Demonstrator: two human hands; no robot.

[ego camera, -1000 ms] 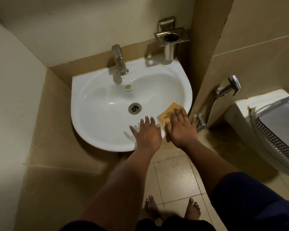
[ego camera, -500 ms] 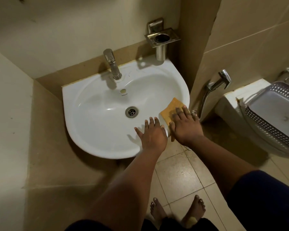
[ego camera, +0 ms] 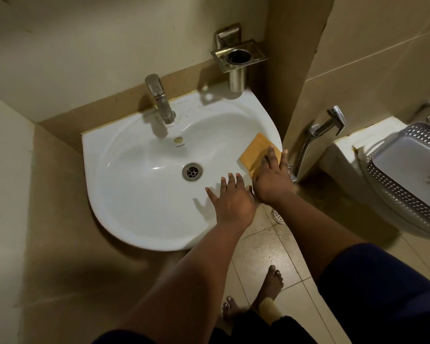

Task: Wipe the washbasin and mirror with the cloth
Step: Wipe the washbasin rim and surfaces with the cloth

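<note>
A white washbasin [ego camera: 134,184] is fixed in the corner, with a chrome tap [ego camera: 159,100] at its back and a drain [ego camera: 192,171] in the middle. A folded orange cloth [ego camera: 255,150] lies on the basin's right rim. My right hand [ego camera: 273,177] presses flat on the cloth with straight fingers. My left hand [ego camera: 233,199] rests with spread fingers on the basin's front right rim, just beside the right hand. No mirror is in view.
A steel tumbler holder [ego camera: 238,58] is fixed to the wall above the basin's back right. A hand spray [ego camera: 328,125] hangs on the tiled wall at right. A toilet [ego camera: 353,155] with a grey perforated basket [ego camera: 407,175] stands further right. My bare feet [ego camera: 271,289] are on the tiled floor.
My right hand has slid the cloth further back along the basin's right rim. My left hand has stayed on the front rim. The camera has moved a little.
</note>
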